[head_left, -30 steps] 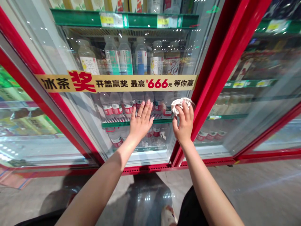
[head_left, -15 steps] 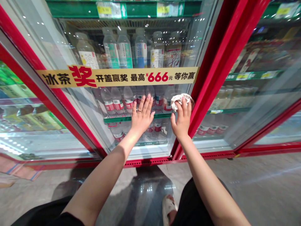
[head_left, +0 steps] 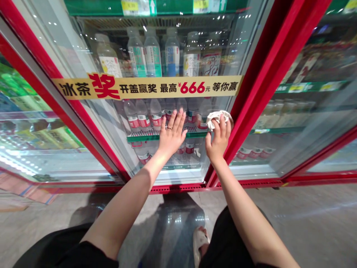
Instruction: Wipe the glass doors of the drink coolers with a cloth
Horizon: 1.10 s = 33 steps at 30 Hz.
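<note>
My left hand (head_left: 172, 133) lies flat on the glass door (head_left: 111, 123) of a red-framed drinks fridge, fingers stretched out, a ring on one finger. My right hand (head_left: 218, 138) presses a crumpled white cloth (head_left: 219, 116) against the same glass near the red door frame (head_left: 259, 78), fingers curled over the cloth. A yellow banner (head_left: 147, 88) with red and black characters runs across the door just above both hands. Behind the glass stand rows of bottles (head_left: 156, 56) on green-edged shelves.
A second glass door (head_left: 312, 104) angles off to the right, another cooler (head_left: 30, 126) to the left. Below is a shiny grey floor (head_left: 306, 223). My dark clothing and a sandalled foot (head_left: 199, 240) show at the bottom edge.
Both hands stay on the glass; the view has dropped slightly lower and shifted. The right hand with the cloth has barely moved along the door's right side.
</note>
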Each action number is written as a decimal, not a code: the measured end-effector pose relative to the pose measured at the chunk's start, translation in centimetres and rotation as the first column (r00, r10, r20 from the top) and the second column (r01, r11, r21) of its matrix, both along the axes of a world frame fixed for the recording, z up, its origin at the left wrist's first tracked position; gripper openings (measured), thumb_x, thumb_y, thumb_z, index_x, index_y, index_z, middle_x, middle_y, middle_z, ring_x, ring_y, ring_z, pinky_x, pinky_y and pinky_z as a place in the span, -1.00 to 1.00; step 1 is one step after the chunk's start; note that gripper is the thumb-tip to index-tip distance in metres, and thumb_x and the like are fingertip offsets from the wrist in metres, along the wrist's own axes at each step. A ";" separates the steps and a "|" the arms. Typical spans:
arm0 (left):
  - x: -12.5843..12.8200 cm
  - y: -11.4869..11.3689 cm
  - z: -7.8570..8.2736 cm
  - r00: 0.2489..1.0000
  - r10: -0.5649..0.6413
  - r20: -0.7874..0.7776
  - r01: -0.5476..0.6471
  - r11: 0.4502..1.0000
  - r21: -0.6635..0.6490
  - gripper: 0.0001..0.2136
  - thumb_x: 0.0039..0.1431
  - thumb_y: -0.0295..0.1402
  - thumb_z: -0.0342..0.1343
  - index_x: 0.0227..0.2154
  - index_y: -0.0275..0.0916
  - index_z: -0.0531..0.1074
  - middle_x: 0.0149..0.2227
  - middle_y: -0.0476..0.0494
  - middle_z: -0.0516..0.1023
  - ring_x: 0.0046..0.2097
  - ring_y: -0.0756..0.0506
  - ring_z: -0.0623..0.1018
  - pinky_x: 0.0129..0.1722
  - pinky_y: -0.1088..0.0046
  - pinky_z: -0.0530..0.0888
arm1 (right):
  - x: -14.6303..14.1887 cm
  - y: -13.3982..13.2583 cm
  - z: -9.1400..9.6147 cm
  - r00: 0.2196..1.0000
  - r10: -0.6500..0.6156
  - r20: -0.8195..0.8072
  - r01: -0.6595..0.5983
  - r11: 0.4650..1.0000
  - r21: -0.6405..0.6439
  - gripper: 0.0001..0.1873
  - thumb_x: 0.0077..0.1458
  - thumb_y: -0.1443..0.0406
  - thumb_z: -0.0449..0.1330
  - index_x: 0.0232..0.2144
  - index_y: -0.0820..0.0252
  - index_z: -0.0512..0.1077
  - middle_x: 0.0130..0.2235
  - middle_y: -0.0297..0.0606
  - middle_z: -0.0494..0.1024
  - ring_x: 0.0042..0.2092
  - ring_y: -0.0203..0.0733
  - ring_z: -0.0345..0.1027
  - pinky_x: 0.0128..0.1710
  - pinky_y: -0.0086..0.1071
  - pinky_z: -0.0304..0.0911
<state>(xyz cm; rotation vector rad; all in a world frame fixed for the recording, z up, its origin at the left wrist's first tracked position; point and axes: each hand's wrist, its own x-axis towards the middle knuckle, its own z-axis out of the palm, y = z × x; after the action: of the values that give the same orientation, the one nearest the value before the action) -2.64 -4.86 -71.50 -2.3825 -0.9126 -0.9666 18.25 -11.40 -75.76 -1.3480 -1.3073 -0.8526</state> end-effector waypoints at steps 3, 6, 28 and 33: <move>0.0 -0.1 0.0 1.000 0.012 -0.017 -0.012 1.000 -0.017 -0.10 0.50 -0.27 0.05 0.56 -0.21 -0.52 0.61 -0.24 -0.26 0.62 -0.27 -0.22 0.61 -0.17 -0.26 | -0.2 0.0 0.6 0.999 0.048 0.015 -0.047 0.997 -0.056 -0.36 0.34 0.29 0.08 0.43 -0.01 0.25 0.54 -0.13 0.22 0.60 0.18 -0.12 0.52 0.36 0.00; 0.0 -0.1 0.1 1.000 0.013 -0.024 -0.014 0.999 -0.034 -0.09 0.49 -0.27 0.07 0.56 -0.21 -0.51 0.61 -0.23 -0.29 0.62 -0.29 -0.24 0.61 -0.18 -0.25 | -0.1 -0.1 0.6 0.994 0.088 0.062 -0.084 0.994 -0.066 -0.37 0.33 0.29 0.10 0.41 -0.01 0.29 0.52 -0.16 0.27 0.60 0.17 -0.09 0.52 0.32 0.01; -0.1 0.2 -0.3 0.999 0.041 -0.010 -0.039 0.991 0.124 -0.15 0.56 -0.21 -0.01 0.54 -0.26 -0.55 0.58 -0.33 -0.07 0.61 -0.25 0.00 0.62 -0.11 -0.14 | -2.2 0.3 3.2 0.998 0.015 0.055 -0.020 0.997 0.079 -0.40 0.35 0.35 0.08 0.39 0.04 0.33 0.46 -0.10 0.38 0.55 0.17 0.06 0.48 0.28 0.17; -0.1 0.1 -0.2 0.999 0.050 -0.019 -0.047 0.991 0.124 -0.12 0.55 -0.21 0.00 0.53 -0.28 -0.58 0.59 -0.34 -0.07 0.61 -0.27 0.03 0.61 -0.11 -0.09 | -3.0 0.1 5.1 0.983 0.108 0.147 -0.106 0.994 -0.026 -0.40 0.37 0.34 0.08 0.41 0.04 0.30 0.49 -0.13 0.34 0.59 0.14 -0.04 0.49 0.26 0.16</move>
<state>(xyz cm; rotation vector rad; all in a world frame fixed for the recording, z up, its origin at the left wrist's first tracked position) -2.75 -4.81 -71.72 -2.2530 -0.8731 -0.9485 15.26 -11.30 -70.62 -1.2350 -1.4924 -0.8821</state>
